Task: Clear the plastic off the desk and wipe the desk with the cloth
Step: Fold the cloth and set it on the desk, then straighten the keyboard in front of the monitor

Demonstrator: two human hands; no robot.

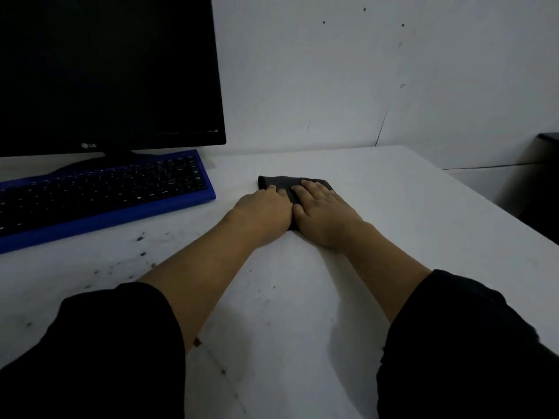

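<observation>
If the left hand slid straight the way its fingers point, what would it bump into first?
Probably the wall. The left hand presses the cloth; ahead lies only bare desk, and the keyboard sits off to the side.

Dark monitor (109, 71) stands behind blue keyboard (99, 192).

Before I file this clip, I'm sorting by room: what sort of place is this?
Probably an office or home workstation: a black LG monitor stands behind a blue-framed keyboard on a white desk, where the left hand and right hand press a dark grey cloth.
</observation>
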